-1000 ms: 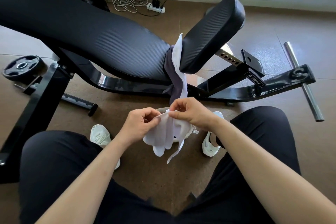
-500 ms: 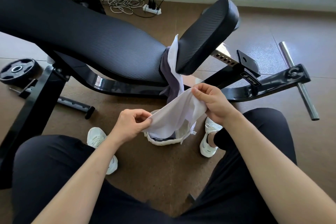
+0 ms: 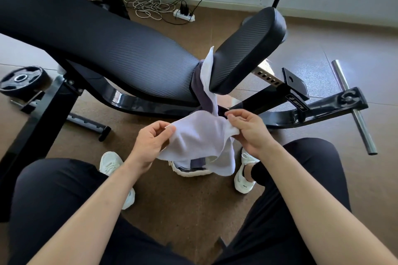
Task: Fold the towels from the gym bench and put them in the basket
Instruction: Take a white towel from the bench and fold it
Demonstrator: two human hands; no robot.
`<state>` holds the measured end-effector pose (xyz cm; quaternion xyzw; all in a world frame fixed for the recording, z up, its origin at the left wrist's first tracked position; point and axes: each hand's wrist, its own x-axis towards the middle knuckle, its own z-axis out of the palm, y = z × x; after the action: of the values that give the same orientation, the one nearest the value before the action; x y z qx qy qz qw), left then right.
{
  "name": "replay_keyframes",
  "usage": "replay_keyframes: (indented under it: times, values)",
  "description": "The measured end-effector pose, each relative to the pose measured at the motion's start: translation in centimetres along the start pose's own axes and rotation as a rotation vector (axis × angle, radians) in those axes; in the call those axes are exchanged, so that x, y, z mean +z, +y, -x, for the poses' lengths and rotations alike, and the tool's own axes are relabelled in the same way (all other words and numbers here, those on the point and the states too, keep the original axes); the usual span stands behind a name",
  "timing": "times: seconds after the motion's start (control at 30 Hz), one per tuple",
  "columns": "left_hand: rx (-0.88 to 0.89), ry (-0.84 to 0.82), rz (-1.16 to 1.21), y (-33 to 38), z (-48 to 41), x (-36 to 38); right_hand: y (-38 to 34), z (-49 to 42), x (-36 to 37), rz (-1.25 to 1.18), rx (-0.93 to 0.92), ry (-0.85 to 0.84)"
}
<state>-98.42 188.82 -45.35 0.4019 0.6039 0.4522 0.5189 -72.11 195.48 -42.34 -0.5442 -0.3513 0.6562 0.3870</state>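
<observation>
Hanging slack between two pinches, the white towel could be lost at either end. At the left, only its corner is nipped by the left hand, between the thumb and the curled fingers; should so small a hold slip, the cloth would likely fall unfolded into the woven basket directly beneath. In the middle, a crooked fold could result from the sag and the loose flap draped over the basket's rim. At the right, the opposite edge is gripped by the right hand, thumb under the cloth and fingers bent above it. The grey towel and the wedged white towel, caught in the gap of the gym bench, hang just beside those fingers and could be snagged and dragged down. The white towel is thus spread between both sets of fingers and below them, above the basket.
</observation>
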Motion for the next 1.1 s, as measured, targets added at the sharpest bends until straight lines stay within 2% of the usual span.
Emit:
replay_keyframes:
  times: [0.17,0.3,0.43,0.57,0.87,1.1]
  values:
    - [-0.036,-0.021,0.060,0.8,0.3,0.4,0.5,0.5,1.1,-0.040,0.089,-0.245]
    - [-0.062,-0.050,0.115,1.1,0.5,0.7,0.6,1.0,2.0,0.053,0.021,-0.391]
    - [-0.064,-0.084,0.122,0.6,0.6,1.4,1.1,1.5,3.2,0.144,-0.082,-0.377]
    - [-0.033,-0.134,0.171,0.4,0.8,1.9,1.2,1.8,4.3,0.266,-0.213,-0.281]
    - [0.010,-0.186,0.209,0.1,0.6,2.2,1.0,1.8,5.1,0.457,-0.377,-0.219]
    - [0.003,-0.145,0.184,0.1,0.9,2.3,1.7,0.9,5.0,0.719,-0.561,-0.200]
